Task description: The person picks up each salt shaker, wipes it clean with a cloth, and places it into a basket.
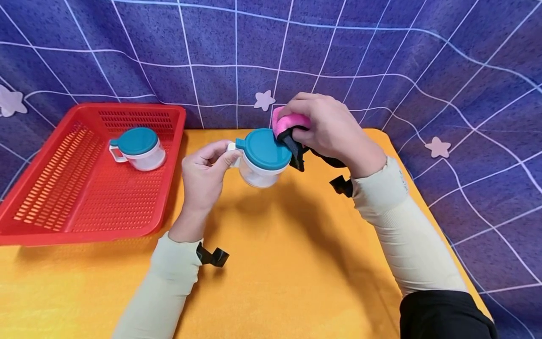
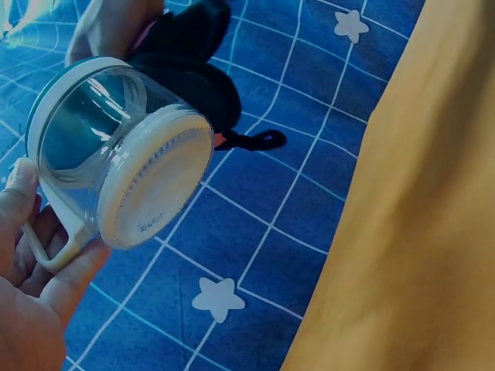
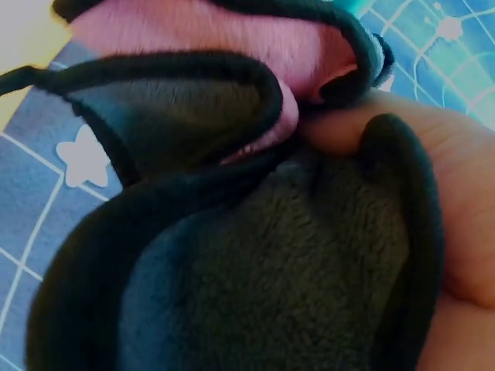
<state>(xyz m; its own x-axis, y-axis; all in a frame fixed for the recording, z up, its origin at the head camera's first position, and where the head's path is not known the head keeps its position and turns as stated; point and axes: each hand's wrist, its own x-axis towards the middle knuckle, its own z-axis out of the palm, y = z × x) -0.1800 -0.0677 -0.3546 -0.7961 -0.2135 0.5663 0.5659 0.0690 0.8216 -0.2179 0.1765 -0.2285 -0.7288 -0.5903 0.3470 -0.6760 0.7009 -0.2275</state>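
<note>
My left hand (image 1: 205, 174) grips the white handle of a clear jar (image 1: 259, 179) with a teal lid (image 1: 267, 148), held up above the table. The left wrist view shows the jar (image 2: 155, 178) tilted, its pale base facing the camera and the handle between thumb and fingers. My right hand (image 1: 328, 127) holds a bunched pink and dark cloth (image 1: 290, 123) against the right edge of the lid. Close up in the right wrist view, the folded cloth (image 3: 263, 270) has dark edging and a small loop, and it hides most of the fingers.
A red perforated basket (image 1: 163, 207) stands on the left of the yellow table (image 1: 271, 263). Inside it sits a second jar (image 1: 149, 160) with a teal lid and white handle. Behind the table hangs a blue curtain (image 1: 220, 52) with white lines and stars.
</note>
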